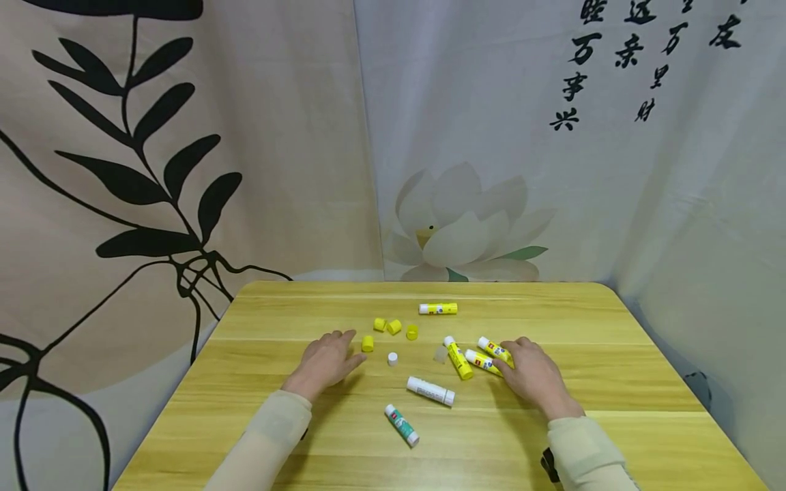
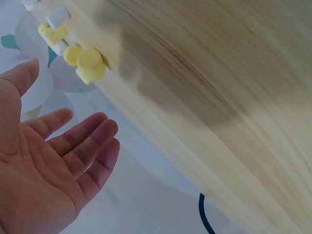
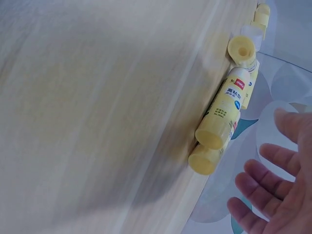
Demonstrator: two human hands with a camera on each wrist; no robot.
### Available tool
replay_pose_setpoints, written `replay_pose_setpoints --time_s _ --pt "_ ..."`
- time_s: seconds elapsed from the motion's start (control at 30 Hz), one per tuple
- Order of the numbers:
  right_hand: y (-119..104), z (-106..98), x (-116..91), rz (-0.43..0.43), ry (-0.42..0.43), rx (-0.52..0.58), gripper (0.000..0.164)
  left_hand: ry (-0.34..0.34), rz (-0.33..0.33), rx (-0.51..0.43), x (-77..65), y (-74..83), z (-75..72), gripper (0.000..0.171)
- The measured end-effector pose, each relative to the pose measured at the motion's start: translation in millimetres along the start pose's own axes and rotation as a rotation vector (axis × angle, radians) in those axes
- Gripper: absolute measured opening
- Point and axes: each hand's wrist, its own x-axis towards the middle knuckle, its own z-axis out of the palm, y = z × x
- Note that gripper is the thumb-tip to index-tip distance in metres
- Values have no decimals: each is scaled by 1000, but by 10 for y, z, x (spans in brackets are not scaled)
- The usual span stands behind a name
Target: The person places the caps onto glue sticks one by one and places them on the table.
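My left hand [image 1: 322, 361] hovers at the left of the wooden table, fingers loosely spread; its index fingertip is beside a yellow cap [image 1: 367, 344]. In the left wrist view the palm faces up with nothing in it. My right hand [image 1: 533, 372] is beside two yellow glue sticks [image 1: 482, 361], its thumb and fingers overlapping their near ends. Seen from the right wrist, that hand [image 3: 278, 185] is relaxed and apart from the yellow glue stick [image 3: 222, 109]. Another yellow glue stick [image 1: 458, 359] lies just left of this pair.
Further yellow caps [image 1: 394, 327], a small white cap [image 1: 392, 359] and a translucent piece [image 1: 440, 354] lie mid-table. A yellow glue stick [image 1: 439, 309] lies at the back. Nearer are a white tube [image 1: 431, 391] and a teal glue stick [image 1: 402, 426]. Printed curtains hang behind the table.
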Motion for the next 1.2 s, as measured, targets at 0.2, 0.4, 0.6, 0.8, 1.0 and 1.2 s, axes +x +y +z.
replay_pose_setpoints --time_s 0.2,0.4,0.6,0.8,1.0,1.2 --pt "-15 19 10 0 -38 -16 44 -19 -9 -10 5 16 -8 65" --pt "-6 81 36 -46 -40 -72 42 -38 -24 -21 -1 39 -30 63" --pt "-18 115 44 -67 -25 -112 42 -42 -22 -15 -14 39 -26 62" --pt "-28 150 53 -67 -34 -138 43 -32 -10 -9 -27 43 -16 61" --pt "-37 196 67 -90 -26 -164 42 -63 -28 -22 -32 63 -1 61" --pt "-26 272 64 -105 -5 -174 40 -80 -32 0 -24 65 33 61"
